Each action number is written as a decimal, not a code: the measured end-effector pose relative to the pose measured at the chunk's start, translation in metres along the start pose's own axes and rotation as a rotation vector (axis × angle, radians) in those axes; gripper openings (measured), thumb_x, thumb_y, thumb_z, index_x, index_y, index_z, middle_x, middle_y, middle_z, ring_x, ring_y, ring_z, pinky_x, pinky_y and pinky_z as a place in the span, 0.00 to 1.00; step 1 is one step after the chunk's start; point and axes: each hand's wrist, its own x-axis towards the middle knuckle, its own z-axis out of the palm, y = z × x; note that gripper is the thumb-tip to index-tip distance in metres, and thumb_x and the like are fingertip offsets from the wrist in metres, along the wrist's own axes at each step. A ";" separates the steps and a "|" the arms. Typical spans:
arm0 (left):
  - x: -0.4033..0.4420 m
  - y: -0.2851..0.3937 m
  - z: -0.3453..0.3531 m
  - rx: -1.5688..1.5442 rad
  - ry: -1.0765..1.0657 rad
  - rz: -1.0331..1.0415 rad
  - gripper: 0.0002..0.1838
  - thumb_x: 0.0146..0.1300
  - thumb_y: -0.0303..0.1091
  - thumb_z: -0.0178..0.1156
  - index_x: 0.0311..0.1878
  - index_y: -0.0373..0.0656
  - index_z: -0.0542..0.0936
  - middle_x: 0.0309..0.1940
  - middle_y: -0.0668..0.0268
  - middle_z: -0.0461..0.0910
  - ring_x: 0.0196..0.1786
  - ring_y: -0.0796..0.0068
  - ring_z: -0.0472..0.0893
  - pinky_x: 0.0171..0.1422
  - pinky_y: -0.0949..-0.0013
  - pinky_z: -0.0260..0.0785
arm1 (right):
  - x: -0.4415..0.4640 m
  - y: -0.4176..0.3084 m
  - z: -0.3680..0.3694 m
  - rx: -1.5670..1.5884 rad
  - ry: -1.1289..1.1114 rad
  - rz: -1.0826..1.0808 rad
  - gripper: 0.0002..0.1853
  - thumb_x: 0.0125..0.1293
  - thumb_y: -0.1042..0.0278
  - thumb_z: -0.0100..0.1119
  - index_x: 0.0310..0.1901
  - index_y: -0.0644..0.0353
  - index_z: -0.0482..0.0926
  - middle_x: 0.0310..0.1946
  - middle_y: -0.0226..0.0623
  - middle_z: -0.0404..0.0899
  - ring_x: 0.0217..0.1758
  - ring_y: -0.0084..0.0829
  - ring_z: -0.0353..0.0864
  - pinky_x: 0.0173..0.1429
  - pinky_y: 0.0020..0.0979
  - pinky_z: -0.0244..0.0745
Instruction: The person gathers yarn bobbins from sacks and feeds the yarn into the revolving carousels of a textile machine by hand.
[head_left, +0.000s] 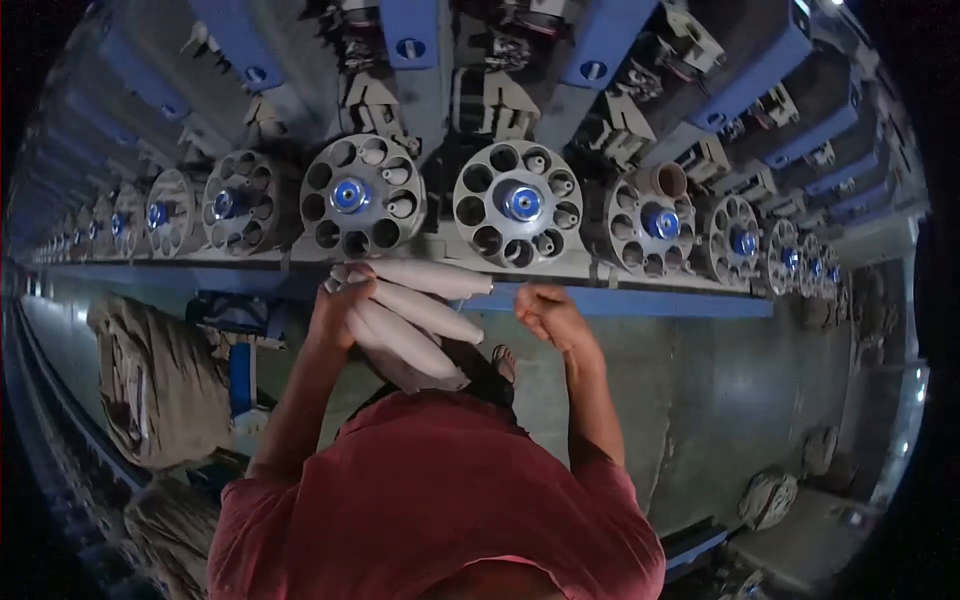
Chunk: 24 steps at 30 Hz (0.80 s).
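My left hand [348, 294] is wrapped around the narrow ends of several white yarn bobbins [428, 312], which fan out to the right in front of my body. My right hand [546, 312] is closed with the fingers curled, just right of the bobbin tips and apart from them. Whether a thread end is in its fingers I cannot make out. Beyond my hands stand two round bobbin magazines, a left one [328, 228] and a right one [489, 186], each with a blue hub. Some of their pockets hold bobbins.
More round magazines [733, 243] run along the machine to both sides. A brown tube [668, 180] sits on one to the right. A blue rail [640, 302] edges the machine. Cloth-covered bundles [165, 385] stand at left, and a sack [768, 498] lies at lower right.
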 end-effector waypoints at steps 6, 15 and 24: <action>-0.030 -0.004 0.081 -0.079 0.336 -0.154 0.11 0.53 0.26 0.61 0.41 0.40 0.77 0.36 0.65 0.78 0.39 0.73 0.78 0.44 0.66 0.72 | 0.033 -0.020 -0.033 0.248 0.412 -0.617 0.14 0.70 0.62 0.52 0.27 0.59 0.73 0.21 0.29 0.70 0.21 0.20 0.67 0.25 0.24 0.61; -0.009 -0.107 0.145 0.110 0.593 0.041 0.15 0.49 0.22 0.66 0.43 0.41 0.79 0.49 0.65 0.76 0.52 0.71 0.76 0.53 0.69 0.70 | 0.042 0.051 -0.015 0.344 0.125 -0.158 0.08 0.67 0.69 0.55 0.30 0.58 0.71 0.23 0.32 0.73 0.21 0.27 0.68 0.24 0.30 0.62; -0.019 -0.073 0.115 0.422 0.163 0.286 0.13 0.41 0.20 0.69 0.33 0.39 0.81 0.48 0.61 0.76 0.59 0.59 0.74 0.60 0.56 0.68 | 0.035 0.005 -0.108 -0.582 -0.513 0.248 0.19 0.58 0.50 0.62 0.26 0.60 0.76 0.21 0.31 0.75 0.22 0.31 0.73 0.25 0.31 0.69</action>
